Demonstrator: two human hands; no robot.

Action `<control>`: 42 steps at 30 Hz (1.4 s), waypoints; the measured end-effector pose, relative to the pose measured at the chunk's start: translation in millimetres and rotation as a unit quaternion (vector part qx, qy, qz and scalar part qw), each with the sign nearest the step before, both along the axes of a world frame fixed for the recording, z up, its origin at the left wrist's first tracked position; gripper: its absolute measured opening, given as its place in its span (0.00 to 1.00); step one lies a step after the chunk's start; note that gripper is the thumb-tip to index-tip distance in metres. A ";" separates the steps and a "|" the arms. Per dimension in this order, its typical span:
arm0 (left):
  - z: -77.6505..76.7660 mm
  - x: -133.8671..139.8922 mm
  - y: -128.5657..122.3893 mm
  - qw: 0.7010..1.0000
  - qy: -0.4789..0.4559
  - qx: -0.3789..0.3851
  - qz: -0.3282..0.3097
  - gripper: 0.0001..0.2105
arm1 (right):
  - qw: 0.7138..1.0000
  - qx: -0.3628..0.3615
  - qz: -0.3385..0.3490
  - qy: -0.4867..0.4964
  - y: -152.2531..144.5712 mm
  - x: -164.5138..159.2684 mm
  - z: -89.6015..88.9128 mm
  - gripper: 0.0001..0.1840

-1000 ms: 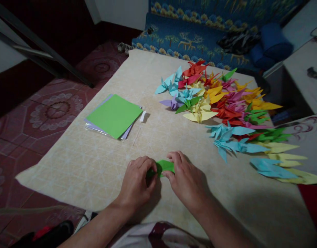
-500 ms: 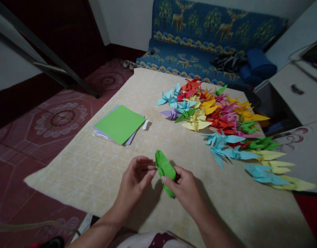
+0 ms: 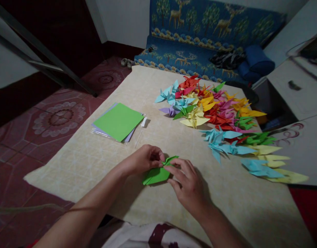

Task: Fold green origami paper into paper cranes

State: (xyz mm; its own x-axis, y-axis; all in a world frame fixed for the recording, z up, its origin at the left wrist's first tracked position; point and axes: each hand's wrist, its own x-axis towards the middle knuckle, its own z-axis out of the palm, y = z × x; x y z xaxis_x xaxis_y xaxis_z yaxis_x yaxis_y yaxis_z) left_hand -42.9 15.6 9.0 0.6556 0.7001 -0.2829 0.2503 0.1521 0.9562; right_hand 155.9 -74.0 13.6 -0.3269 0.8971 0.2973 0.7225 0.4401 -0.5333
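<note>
A partly folded piece of green origami paper [image 3: 156, 176] is between my two hands, low over the near part of the table. My left hand [image 3: 148, 159] pinches its upper middle with thumb and fingers. On the other side, my right hand [image 3: 183, 176] has its fingertips on the top right of the paper, its thumb by the lower right edge. My fingers cover part of the folds. Ahead to the left lies a stack of square paper, a green sheet [image 3: 118, 121] on top and lilac ones below, on clear plastic wrapping.
Many-coloured folded paper cranes [image 3: 197, 117] spread over the right side of the cloth-covered table [image 3: 78, 168]. A small white paper piece [image 3: 144, 121] sits beside the stack. Beyond the table stands a blue patterned sofa [image 3: 173, 55]; a white cabinet [image 3: 295, 96] is at right.
The green paper has turned from upright to a flatter, slanted position and moved down-left. My left hand has come in and now pinches it; my right hand has shifted its grip.
</note>
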 end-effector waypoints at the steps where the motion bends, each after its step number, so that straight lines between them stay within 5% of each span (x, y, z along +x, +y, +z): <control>1: 0.0 1.8 1.0 0.999 0.020 0.035 -0.023 0.01 | 1.000 0.007 0.023 -0.008 1.5 0.6 -1.7 0.20; 8: -1.7 0.3 -35.9 0.934 0.103 0.343 0.000 0.07 | 0.998 -0.002 0.060 -0.031 2.2 1.0 -15.4 0.06; 15: -9.0 -8.1 -90.1 0.872 0.125 0.458 0.118 0.15 | 0.995 -0.051 0.068 -0.056 -1.4 0.5 -10.4 0.07; 20: -15.2 -2.1 -90.4 0.861 0.156 0.458 0.159 0.06 | 0.992 -0.103 0.067 -0.039 3.6 0.0 -5.9 0.08; 27: -11.0 -0.8 -88.1 0.881 0.161 0.412 0.165 0.06 | 0.979 -0.201 0.020 -0.033 16.7 -4.2 4.5 0.08; 42: -8.1 7.7 -84.2 0.886 0.177 0.365 0.224 0.05 | 0.968 -0.239 -0.030 -0.074 32.6 -13.2 9.9 0.06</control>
